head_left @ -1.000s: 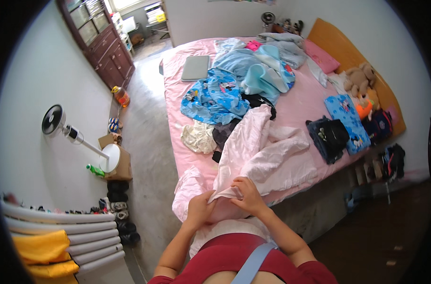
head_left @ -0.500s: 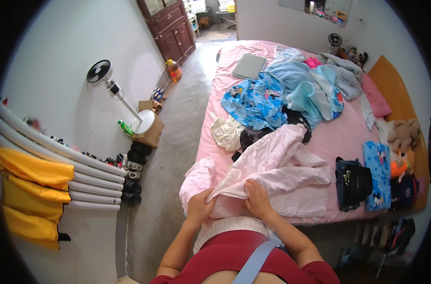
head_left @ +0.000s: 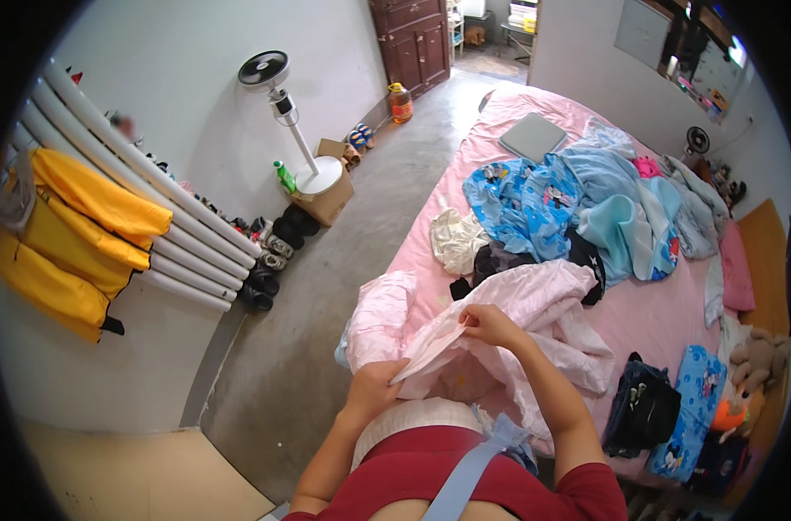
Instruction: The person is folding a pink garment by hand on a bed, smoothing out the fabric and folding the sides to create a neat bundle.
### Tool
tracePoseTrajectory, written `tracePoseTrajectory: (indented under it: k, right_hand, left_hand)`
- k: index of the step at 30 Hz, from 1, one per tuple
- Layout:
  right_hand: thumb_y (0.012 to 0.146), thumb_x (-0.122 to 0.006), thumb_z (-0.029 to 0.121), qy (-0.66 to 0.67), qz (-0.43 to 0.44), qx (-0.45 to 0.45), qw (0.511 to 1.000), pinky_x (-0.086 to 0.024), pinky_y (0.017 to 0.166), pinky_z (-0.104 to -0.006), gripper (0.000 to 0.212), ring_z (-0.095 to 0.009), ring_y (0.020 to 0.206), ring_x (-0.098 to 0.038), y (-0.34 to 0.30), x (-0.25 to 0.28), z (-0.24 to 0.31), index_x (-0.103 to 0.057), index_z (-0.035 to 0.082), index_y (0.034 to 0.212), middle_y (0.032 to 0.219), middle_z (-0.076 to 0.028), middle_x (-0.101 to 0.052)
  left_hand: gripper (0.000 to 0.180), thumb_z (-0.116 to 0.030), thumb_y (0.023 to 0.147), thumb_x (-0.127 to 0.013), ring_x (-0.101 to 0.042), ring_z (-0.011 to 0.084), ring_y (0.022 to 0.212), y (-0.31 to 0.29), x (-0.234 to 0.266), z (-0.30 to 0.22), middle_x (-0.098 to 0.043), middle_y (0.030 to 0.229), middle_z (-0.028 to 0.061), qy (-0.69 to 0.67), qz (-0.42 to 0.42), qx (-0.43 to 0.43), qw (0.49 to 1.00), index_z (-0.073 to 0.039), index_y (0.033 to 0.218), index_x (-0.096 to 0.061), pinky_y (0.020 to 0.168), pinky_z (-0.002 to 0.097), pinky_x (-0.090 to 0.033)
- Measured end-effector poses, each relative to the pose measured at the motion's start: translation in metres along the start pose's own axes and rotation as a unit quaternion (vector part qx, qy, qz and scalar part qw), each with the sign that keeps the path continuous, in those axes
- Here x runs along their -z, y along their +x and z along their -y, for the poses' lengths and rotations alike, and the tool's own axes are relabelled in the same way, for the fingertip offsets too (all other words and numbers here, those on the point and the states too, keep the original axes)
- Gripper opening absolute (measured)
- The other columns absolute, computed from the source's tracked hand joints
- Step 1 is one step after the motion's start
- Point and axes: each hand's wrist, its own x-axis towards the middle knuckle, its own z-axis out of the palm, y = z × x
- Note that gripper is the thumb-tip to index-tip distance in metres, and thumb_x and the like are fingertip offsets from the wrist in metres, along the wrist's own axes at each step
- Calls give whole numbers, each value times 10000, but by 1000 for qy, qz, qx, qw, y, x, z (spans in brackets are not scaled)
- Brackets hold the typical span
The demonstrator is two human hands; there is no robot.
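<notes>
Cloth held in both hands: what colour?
Pale pink; the cloth shows best in the head view.

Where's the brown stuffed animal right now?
The brown plush animal is at the head view's far right, by the wooden headboard, near the bright orange toy.

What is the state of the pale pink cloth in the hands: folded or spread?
Loosely spread, not folded: the left hand and right hand hold the pale pink cloth, whose rest lies rumpled on the bed.

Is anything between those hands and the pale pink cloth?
Nothing visible: the left hand and right hand both pinch the pale pink cloth directly. The dark clothes lie beyond it on the bed, not in between.
</notes>
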Motion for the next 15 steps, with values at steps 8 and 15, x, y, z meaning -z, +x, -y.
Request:
tracePoseTrajectory:
  k: [8,15]
  right_hand:
    - [699,-756,200,-58,160,23,985,-520,657,-344,564,-249,694,-653,40,-12,-12,-602,40,1218,830,-150,-681]
    - [733,-706,197,-155,205,50,965,-511,714,-366,298,-268,772,-661,34,-11,-19,-694,21,974,846,-153,-688]
  left_hand:
    - [285,-43,720,-639,-633,336,719,-10,-9,-14,-650,787,166,67,30,-78,994,-41,1002,-676,646,416,-491]
    - [325,-34,708,-628,-628,340,758,-2,-10,-18,-651,821,156,116,87,-78,986,-48,1029,-676,684,410,-490]
